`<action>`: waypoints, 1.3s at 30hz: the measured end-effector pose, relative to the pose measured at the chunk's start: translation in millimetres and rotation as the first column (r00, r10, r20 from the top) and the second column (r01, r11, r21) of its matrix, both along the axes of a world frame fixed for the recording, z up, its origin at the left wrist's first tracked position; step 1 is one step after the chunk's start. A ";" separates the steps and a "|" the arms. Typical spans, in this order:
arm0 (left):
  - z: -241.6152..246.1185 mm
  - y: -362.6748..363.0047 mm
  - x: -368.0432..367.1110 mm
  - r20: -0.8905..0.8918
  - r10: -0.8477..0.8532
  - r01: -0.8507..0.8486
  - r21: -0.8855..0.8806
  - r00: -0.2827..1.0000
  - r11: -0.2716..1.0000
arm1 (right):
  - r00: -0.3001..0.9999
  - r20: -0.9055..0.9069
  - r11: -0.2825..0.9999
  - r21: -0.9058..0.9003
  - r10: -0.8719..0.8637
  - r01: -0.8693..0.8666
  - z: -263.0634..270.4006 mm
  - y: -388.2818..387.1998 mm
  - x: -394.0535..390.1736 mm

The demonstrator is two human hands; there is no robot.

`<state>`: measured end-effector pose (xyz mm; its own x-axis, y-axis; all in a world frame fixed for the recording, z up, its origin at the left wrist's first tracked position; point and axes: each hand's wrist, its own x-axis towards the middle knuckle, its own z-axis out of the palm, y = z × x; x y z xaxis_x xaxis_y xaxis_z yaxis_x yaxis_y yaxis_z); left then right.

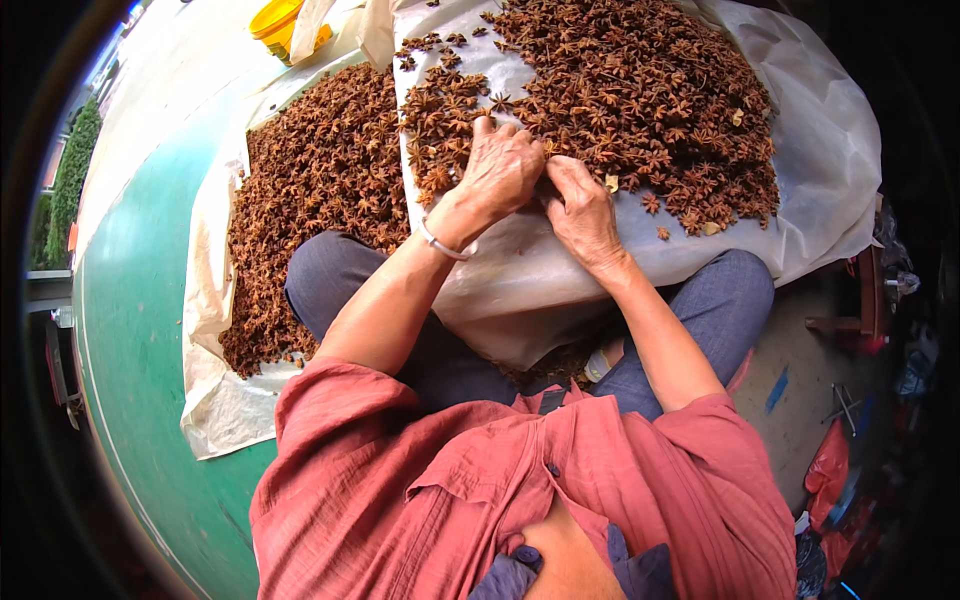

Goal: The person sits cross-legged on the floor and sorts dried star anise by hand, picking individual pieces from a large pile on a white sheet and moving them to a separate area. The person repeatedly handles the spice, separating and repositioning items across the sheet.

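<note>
A large heap of dried star anise (645, 97) is spread over a whitish plastic sheet (817, 135) in front of me. Beside it at the left lies a smaller cluster of star anise (439, 112), partly under my reach. My left hand (501, 166), with a pale bangle (444, 244) on the wrist, is curled at the near edge between cluster and heap. Close against it, my right hand (585, 210) has bent fingers at the heap's near rim. The fingertips are largely hidden, so whether either hand holds a piece is unclear.
Lower at the left, another wide bed of star anise (315, 187) lies on a plastic sheet (210, 315) over the green floor (142, 300). A yellow bucket (276, 26) stands beyond it. Wooden furniture legs (866, 300) and a red plastic bag (827, 465) are at the right.
</note>
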<state>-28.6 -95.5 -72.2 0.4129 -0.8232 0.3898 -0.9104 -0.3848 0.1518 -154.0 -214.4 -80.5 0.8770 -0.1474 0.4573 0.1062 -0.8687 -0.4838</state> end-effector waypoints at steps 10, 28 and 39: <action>46.4 19.2 -4.3 -0.762 -0.020 -0.250 -0.237 0.647 0.939 | 0.946 -0.193 0.589 0.808 0.259 0.003 56.8 -13.1 35.8; 38.6 39.8 2.0 -0.919 0.169 0.139 0.231 0.357 0.963 | 0.958 -0.184 0.892 -0.436 -0.219 0.120 13.4 -30.5 65.0; 42.9 34.1 9.0 -0.884 0.115 -0.279 -0.018 0.453 0.960 | 0.998 -0.055 0.961 -0.278 -0.017 0.001 14.0 7.2 39.9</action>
<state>-19.6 -61.4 -29.3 0.7469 -0.6434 -0.1677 -0.1770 -0.4356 0.8826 -114.0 -207.2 -66.5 0.9018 -0.0295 0.4311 0.0776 -0.9704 -0.2286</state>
